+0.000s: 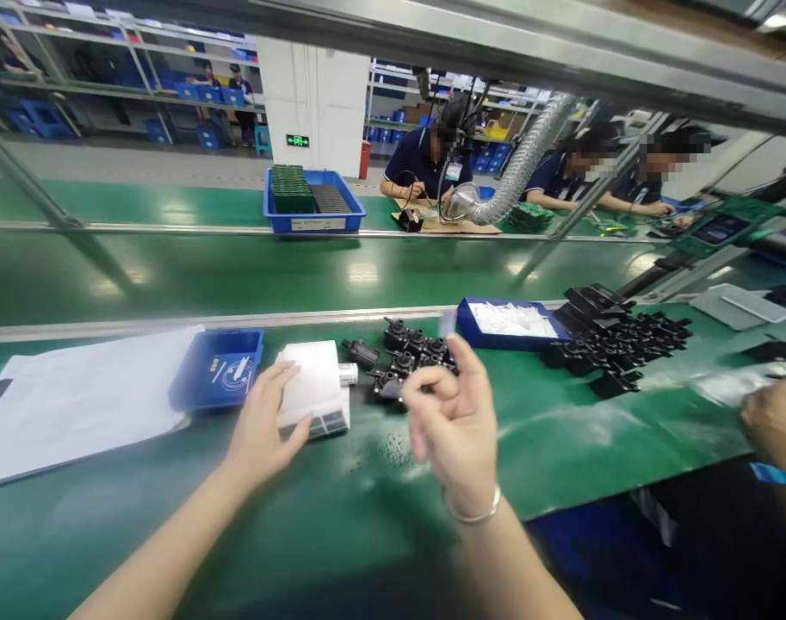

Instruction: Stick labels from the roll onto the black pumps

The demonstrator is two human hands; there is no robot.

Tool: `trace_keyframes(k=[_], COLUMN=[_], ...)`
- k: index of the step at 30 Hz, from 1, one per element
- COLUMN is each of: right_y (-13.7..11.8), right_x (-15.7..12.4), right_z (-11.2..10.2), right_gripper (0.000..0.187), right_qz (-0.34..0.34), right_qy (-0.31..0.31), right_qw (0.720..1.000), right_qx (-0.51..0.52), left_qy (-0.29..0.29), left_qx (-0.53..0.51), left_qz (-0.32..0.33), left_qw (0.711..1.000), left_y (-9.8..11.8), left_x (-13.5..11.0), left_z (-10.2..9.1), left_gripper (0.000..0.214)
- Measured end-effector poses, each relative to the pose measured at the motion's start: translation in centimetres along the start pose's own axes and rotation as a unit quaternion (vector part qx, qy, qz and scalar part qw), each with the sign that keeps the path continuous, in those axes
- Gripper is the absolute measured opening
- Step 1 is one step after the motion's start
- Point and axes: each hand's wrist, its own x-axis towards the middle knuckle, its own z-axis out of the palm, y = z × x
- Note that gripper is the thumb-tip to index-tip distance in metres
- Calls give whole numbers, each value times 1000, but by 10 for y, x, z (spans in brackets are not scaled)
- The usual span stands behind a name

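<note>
My left hand (pixel 263 422) lies with spread fingers on the left side of a white paper-covered block (pixel 312 379), its thumb along the front edge. A small white roll-like piece (pixel 347 373) sticks out from the block's right side. Raised over the bench, my right hand (pixel 457 413) has curled fingers, with a small pale label (pixel 448 324) at the tip of the index finger; motion blurs it. Behind that hand stands a cluster of black plastic housings with spouts (pixel 402 357), partly hidden by it. One separate black part (pixel 360 351) lies beside the block.
A blue tray (pixel 256 344) and white sheets (pixel 76 396) lie left. Right are a dark blue box (pixel 473 331) of white pieces, many black housings (pixel 625 344) and a co-worker's hand (pixel 770 422). Across the bench, co-workers sit near a blue bin (pixel 315 226) of green boards.
</note>
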Motion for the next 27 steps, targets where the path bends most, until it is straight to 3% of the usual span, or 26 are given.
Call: trace_keyframes(k=[2,4,6,8,12,15,18,21,24,27], right_y=[-17,-27,-32,-36,-50,-60,-63,-57,-46,-35], right_x=[12,18,19,16,10,8,8,11,14,14], right_z=[-23,-41,-51,-57,-74,-92,-104,-104,-94,-81], right_gripper=[63,62,61,59,54,50,51,55,60,63], right_qz=[-28,-42,-55,-70,-109,-130,-118,-81,-41,-2], right_qy=[67,102,124,144,178,197,197,173,132,82], right_qw=[997,994,991,987,978,971,973,981,990,997], right_qx=[-15,-22,-24,-21,-27,-38,-30,-13,1,10], left_qy=[19,-53,-146,-185,-157,-145,-202,-235,-207,-220], left_qx=[43,62,82,108,194,193,103,-57,-183,-241], left_qz=[112,187,217,234,210,228,264,207,53,-43], left_qw=[993,979,962,948,945,943,937,948,960,944], left_y=[27,56,81,99,115,121,119,113,109,111], left_x=[6,15,27,39,48,36,17,-3,-15,-14], left_z=[-6,2,25,56,105,113,111,116,128,134], left_gripper=[56,48,38,35,34,28,21,37,75,69])
